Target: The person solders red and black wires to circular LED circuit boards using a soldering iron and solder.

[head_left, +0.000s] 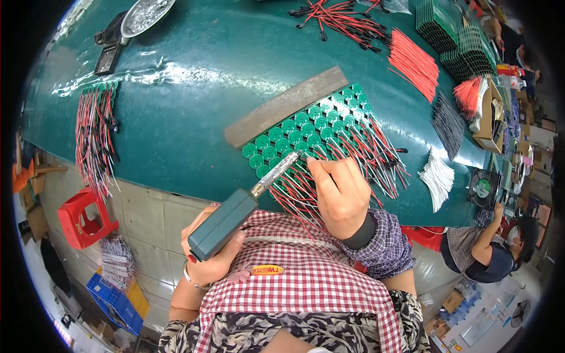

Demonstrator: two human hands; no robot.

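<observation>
My left hand (215, 247) is wrapped round the dark green handle of a soldering gun (226, 220). Its silver barrel points up and right, with the tip at the lower edge of a panel of round green circuit boards (288, 132). Close to that tip, the fingers of my right hand (341, 191) are pinched together; a thin wire seems to be between them, though its end is hard to make out. Red, white and black wires (376, 153) hang from the panel's near side, partly hidden by my right hand. A flat grey metal bar (288, 106) lies along the panel's far edge.
Bundles of red wires (415, 62), black wires (448, 126) and white wires (436, 179) lie to the right. A wired panel (97, 129) overhangs the table's left edge. Far left stands a metal dish (147, 16). A red stool (85, 217) is below; another person (488, 247) sits at right.
</observation>
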